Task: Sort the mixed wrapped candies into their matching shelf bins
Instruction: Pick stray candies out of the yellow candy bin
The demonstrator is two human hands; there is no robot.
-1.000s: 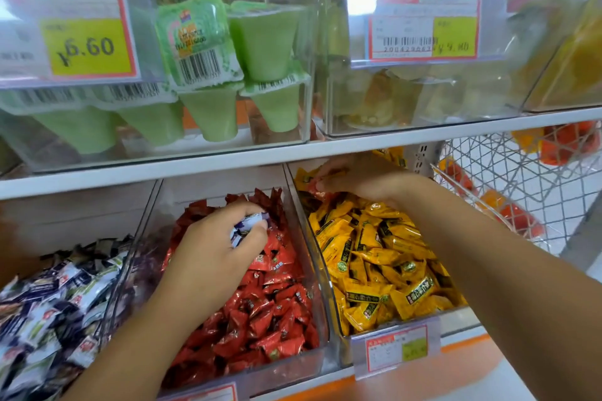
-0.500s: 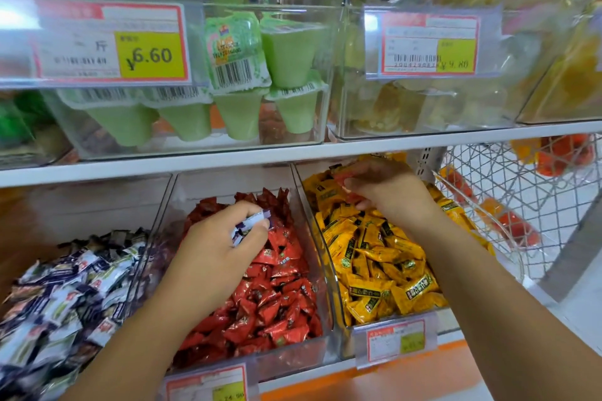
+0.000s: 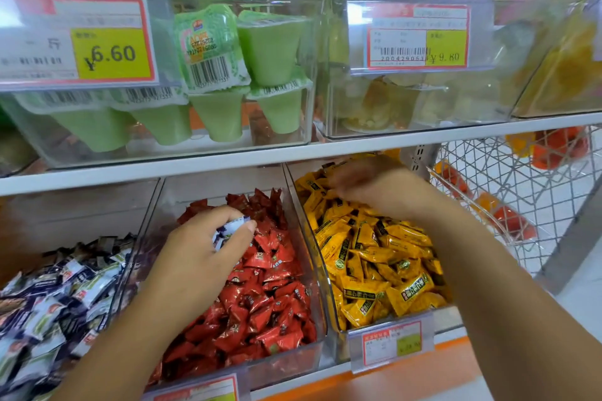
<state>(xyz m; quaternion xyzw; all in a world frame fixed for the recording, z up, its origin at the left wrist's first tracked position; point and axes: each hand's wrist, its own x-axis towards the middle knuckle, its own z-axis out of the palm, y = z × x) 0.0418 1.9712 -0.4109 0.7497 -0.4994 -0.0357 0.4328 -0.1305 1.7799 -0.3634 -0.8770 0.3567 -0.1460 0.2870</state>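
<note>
Shelf bins (image 3: 202,187); left hand (image 3: 195,259) pinching blue-white candy (image 3: 228,231)

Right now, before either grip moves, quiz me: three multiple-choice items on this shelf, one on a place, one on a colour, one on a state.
1. Where is the right grip?
A. in a shopping bag
B. among the yellow candies
C. flat on the floor

2. What colour are the cups beside the 6.60 tag?
A. green
B. orange
C. blue

3. How is the left grip?
A. open and empty
B. pinching a blue-and-white candy
C. gripping a bottle

Key:
1 B: it lies on the yellow pile, far back.
2 A: they show pale green through the clear bin.
3 B: thumb and fingers close on the wrapper.
</note>
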